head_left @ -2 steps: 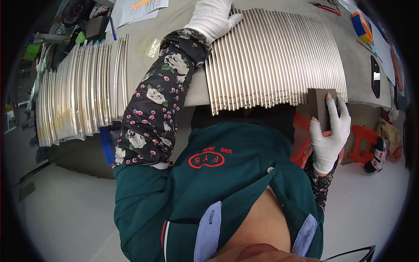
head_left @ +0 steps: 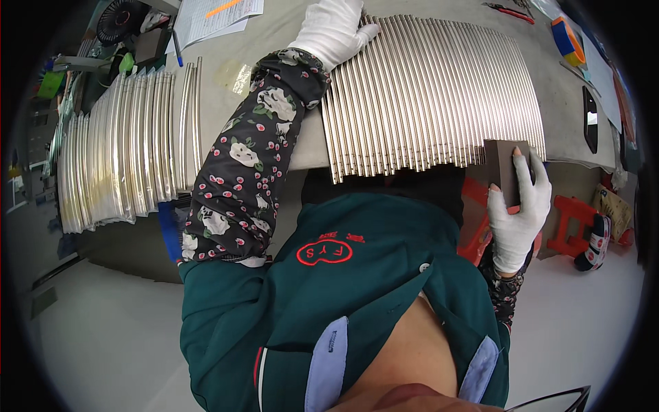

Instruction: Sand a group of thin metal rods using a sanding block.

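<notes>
Rods' [head_left: 432, 96] near ends behind brown block [head_left: 504, 172] in right hand [head_left: 516, 206]; left hand [head_left: 333, 31] flat, cropped.

In the last instant my right hand [head_left: 516, 213] has eased the dark sanding block [head_left: 504, 170] a touch toward the ends of the metal rods [head_left: 439, 96], my index fingertip riding its right edge. My left hand [head_left: 332, 29] has slid slightly farther across the rod tops beneath my fingers.
</notes>
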